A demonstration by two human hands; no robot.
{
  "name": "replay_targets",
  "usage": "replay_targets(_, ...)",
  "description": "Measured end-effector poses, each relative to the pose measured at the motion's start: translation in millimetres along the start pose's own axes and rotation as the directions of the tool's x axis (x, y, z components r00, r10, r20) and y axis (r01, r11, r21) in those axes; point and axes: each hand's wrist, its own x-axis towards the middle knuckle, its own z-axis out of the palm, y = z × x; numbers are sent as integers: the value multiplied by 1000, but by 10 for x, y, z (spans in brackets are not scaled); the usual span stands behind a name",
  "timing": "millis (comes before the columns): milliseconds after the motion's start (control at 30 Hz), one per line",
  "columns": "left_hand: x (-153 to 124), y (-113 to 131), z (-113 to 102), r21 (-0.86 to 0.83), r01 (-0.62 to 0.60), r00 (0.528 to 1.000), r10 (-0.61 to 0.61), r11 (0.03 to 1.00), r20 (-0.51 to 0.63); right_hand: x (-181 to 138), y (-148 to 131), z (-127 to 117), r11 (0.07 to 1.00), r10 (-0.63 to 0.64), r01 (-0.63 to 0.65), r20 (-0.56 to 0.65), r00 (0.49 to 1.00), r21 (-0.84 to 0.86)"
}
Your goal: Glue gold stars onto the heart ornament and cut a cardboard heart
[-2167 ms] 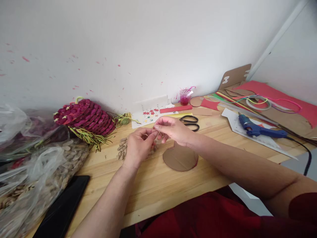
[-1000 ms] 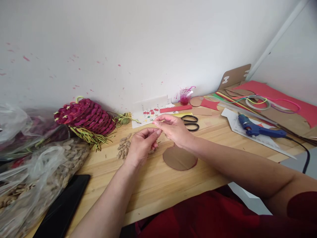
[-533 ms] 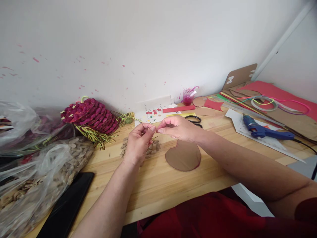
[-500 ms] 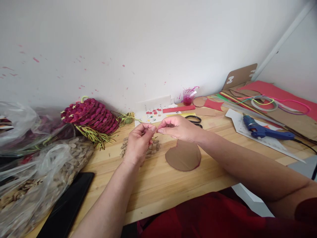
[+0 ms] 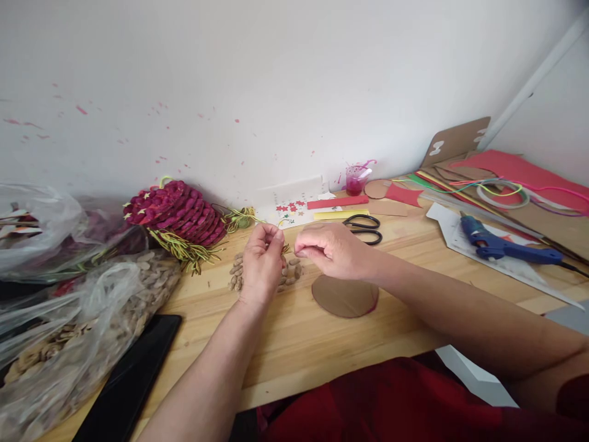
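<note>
My left hand point(image 5: 262, 261) is closed in a pinch, thumb against the fingers. A thin yellow-green strand of yarn point(image 5: 284, 222) curls out above its fingertips, and more strands show beside the thumb. Just to its right, my right hand point(image 5: 334, 250) is pinched too, fingertips turned toward the left hand; what they hold, if anything, is too small to make out. Several peanuts in shells point(image 5: 235, 273) lie behind and beside the left hand. Under the right hand a round cardboard disc point(image 5: 345, 298) rests flat on the wooden table point(image 5: 285, 350), its far edge partly covered.
A stack of magenta-painted peanut discs point(image 5: 177, 212) with yarn fringe leans left, beside a small yarn ball point(image 5: 242, 218). Black-handled scissors point(image 5: 368, 236), star stickers point(image 5: 292, 207) and a cup of magenta paint point(image 5: 356, 179) are behind. A blue glue gun point(image 5: 506, 245) lies right; a peanut bag point(image 5: 92, 331), left.
My hands have drawn apart: the fingertips were together, and now a small gap separates them. The right hand has turned more downward. The whole view has shifted slightly.
</note>
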Motion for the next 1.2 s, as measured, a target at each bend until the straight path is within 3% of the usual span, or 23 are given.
replay_targets(100,18,0,0,-76,36,999,-37,996,-10,6,-15,-3,977,157,-150,-33,987,153)
replay_targets(167,34,-8,-2,-121,77,997,-77,990,3,12,-33,8,887,297,-263,-33,954,379)
replay_targets(267,44,-23,-1,-149,117,992,-109,982,60,21,-42,66,602,413,-327,67,908,728)
replay_targets(367,40,-20,2,-215,182,980,-159,960,122,23,-25,164,306,419,-313,168,893,899)
replay_targets(467,40,-5,-3,-288,251,966,-223,924,129,17,3,262,170,447,-331,227,866,928)
replay_targets(633,38,-25,-3,-326,234,971,-204,916,124,3,35,341,148,485,-373,262,834,916)
replay_targets(867,30,-15,2,-247,261,956,-216,933,197,3,50,285,108,477,-450,351,806,887)
replay_targets(1067,98,29,-51,-270,265,952,-207,926,225,26,76,149,168,539,-422,276,796,891)
replay_targets(1200,93,16,-57,-217,232,964,-195,948,178,46,75,136,179,615,-424,235,752,888)
